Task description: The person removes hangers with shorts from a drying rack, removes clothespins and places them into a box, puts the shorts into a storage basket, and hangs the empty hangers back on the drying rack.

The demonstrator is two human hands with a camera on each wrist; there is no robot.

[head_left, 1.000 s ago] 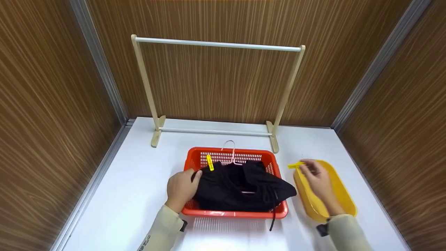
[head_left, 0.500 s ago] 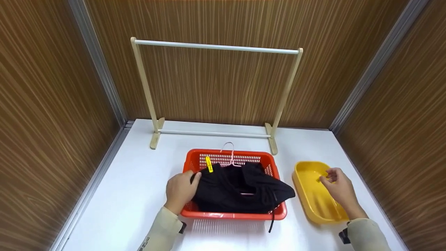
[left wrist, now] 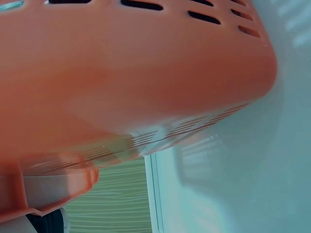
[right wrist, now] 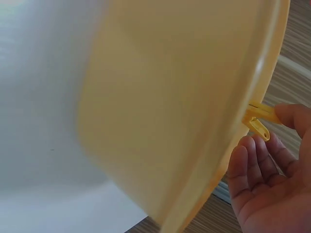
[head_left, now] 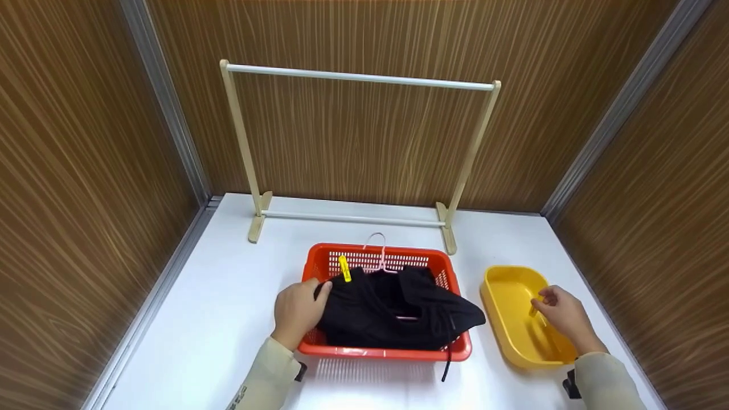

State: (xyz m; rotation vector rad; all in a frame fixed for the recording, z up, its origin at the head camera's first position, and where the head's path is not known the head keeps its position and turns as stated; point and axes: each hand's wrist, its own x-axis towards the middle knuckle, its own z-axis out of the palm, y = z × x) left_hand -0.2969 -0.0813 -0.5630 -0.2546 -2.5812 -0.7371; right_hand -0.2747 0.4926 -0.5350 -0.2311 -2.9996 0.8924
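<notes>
In the head view, a black garment with a drawstring point(head_left: 370, 319) lies on a pink hanger point(head_left: 381, 259) in a red basket point(head_left: 387, 354). A yellow clothespin point(head_left: 344, 269) is clipped to its upper left edge. My left hand point(head_left: 299, 310) grips the garment's left side, thumb on top, at the basket's left rim. Over the yellow tray point(head_left: 507, 319), my right hand point(head_left: 564, 316) pinches another yellow clothespin point(right wrist: 260, 119) between thumb and forefinger. The right wrist view shows that clothespin at the tray's rim. The left wrist view shows mainly the basket's outside; the left hand is hidden there.
Behind the basket stands a rack with wooden legs and a white top bar point(head_left: 359, 77). Wood-grain walls point(head_left: 359, 142) enclose the white table point(head_left: 228, 296) on the left, back and right.
My right hand, with the clothespin, has moved from the tray's left side to the right and slightly nearer, over the tray. My left hand keeps its grip on the garment.
</notes>
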